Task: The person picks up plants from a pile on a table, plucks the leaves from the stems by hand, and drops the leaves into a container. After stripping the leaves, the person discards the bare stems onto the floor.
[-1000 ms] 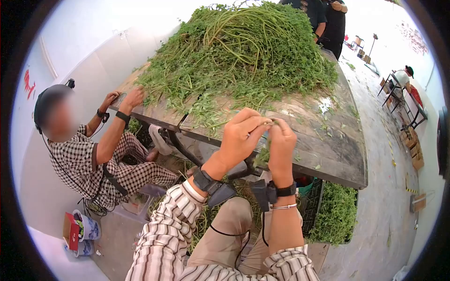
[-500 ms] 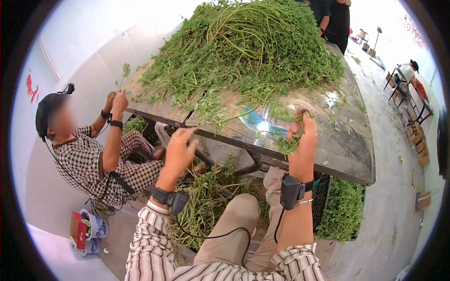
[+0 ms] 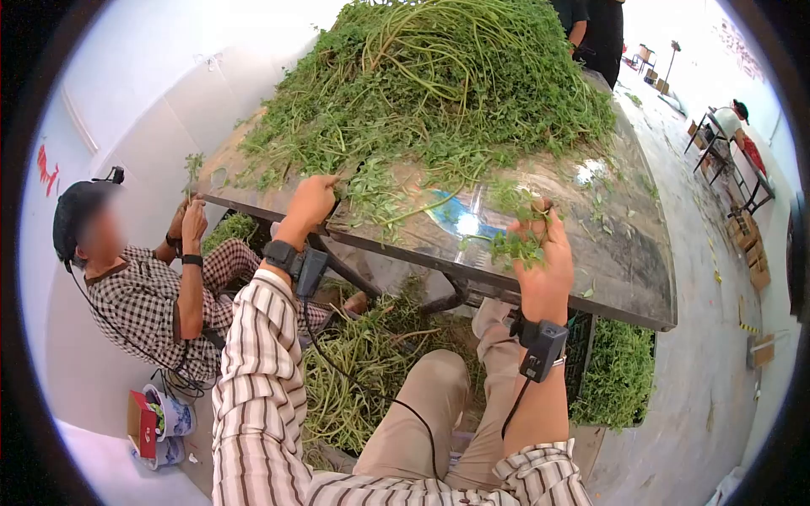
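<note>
A large heap of green leafy stems [image 3: 456, 84] covers much of the dark table [image 3: 624, 270]. My right hand [image 3: 547, 249] is closed round a small bunch of leafy sprigs [image 3: 513, 244] above the table's front part. My left hand [image 3: 312, 201] is at the table's front edge, left of some loose sprigs [image 3: 375, 190]. Its fingers are bent together, and whether anything is between the fingertips is hidden. Both wrists carry dark strapped devices with cables.
A person in a checked shirt [image 3: 143, 287] sits at the left, holding a sprig. Cut stems [image 3: 363, 363] lie below the table. A crate of greens [image 3: 620, 371] stands at lower right. Buckets [image 3: 175, 413] are at lower left. Other people are farther back.
My left hand has moved up and left to the table edge, its fingers now drawn together. My right hand still holds its sprigs and has shifted only slightly.
</note>
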The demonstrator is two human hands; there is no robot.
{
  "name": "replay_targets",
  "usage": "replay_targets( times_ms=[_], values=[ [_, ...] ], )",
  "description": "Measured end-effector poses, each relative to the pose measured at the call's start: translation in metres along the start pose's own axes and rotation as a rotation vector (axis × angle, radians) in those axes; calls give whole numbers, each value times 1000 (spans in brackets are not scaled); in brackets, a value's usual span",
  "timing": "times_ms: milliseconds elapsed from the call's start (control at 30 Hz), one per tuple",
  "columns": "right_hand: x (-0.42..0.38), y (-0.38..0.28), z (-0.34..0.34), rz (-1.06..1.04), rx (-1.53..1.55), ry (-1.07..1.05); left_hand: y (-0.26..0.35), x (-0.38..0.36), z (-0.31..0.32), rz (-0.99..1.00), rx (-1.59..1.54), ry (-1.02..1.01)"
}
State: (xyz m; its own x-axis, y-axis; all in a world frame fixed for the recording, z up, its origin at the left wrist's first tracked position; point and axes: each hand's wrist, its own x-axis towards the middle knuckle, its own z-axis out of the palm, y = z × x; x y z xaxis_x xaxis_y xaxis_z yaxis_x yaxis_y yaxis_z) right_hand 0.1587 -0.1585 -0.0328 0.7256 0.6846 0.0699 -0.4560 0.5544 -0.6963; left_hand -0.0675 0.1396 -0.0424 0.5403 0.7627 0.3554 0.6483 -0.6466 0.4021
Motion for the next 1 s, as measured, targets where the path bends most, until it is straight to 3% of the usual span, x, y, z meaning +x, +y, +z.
replay_targets(
  times_ms=[200, 367, 433, 533, 733, 833, 933, 1000],
  values=[
    [3, -1, 3, 44, 334, -48, 25, -6, -30, -100, -197, 171],
    [2, -4, 13, 77, 283, 48, 41, -12, -54, -104, -343, 298],
    [2, -4, 15, 61, 253, 61, 50, -13, -63, 15, -379, 367],
    [6, -3, 12, 58, 260, 63, 77, -25, -81, 23, -514, 456],
    [5, -5, 14, 82, 231, 111, 78, -32, -66, 47, -587, 316],
    [8, 2, 5, 67, 375, -59, 103, -44, -58, 97, -708, 266],
    [1, -5, 13, 126, 302, -103, 131, -60, -53, 154, -718, 198],
    [-6, -8, 26, 111, 14, -133, 152, -73, -50, 168, -761, 135]
  ],
)
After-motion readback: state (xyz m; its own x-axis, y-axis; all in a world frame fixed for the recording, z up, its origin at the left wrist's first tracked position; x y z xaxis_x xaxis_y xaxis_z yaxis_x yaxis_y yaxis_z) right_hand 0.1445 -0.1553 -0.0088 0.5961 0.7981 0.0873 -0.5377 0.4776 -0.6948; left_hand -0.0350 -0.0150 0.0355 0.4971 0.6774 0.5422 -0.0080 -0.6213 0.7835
